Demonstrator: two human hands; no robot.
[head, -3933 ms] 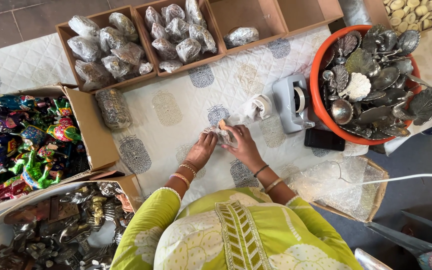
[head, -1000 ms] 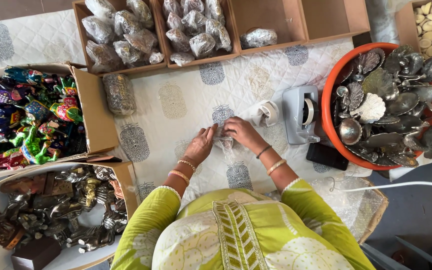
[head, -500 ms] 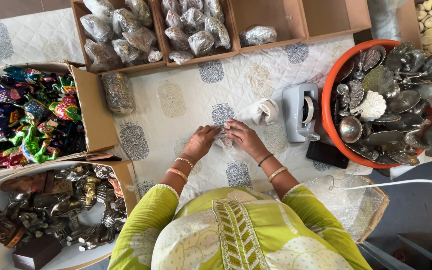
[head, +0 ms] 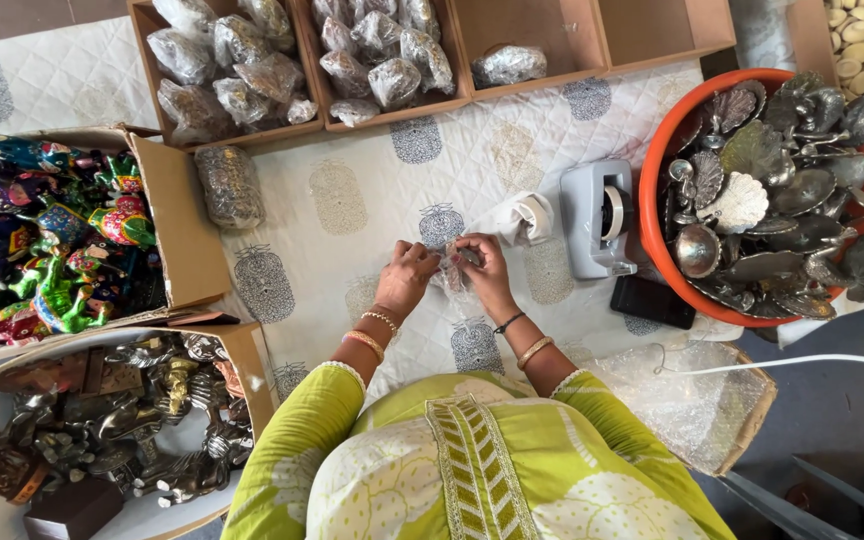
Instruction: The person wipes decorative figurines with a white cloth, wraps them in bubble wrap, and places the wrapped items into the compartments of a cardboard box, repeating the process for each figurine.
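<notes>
1. The left hand (head: 407, 275) and the right hand (head: 487, 270) meet over the quilted cloth (head: 352, 200) on the desk. Both are closed with their fingers pinched around a small item in clear wrap (head: 455, 268), held between them just above the cloth.
2. What lies inside the wrap is too small to tell. It seems wise to keep the item low over the cloth, so a slip costs nothing.
3. The plastic looks crinkly and slippery. A firm thumb on each side should hold the fold flat while the loose ends are tucked in.
4. The grey tape dispenser (head: 600, 220) stands just to the right, with a small white roll (head: 527, 218) between it and the hands. Reaching with the right hand alone looks easiest, the left staying clamped on the bundle.
5. Wrapped bundles (head: 237, 65) fill the cardboard trays at the far edge. The orange tub (head: 657, 170) of metal pieces (head: 767, 190) sits to the right.
</notes>
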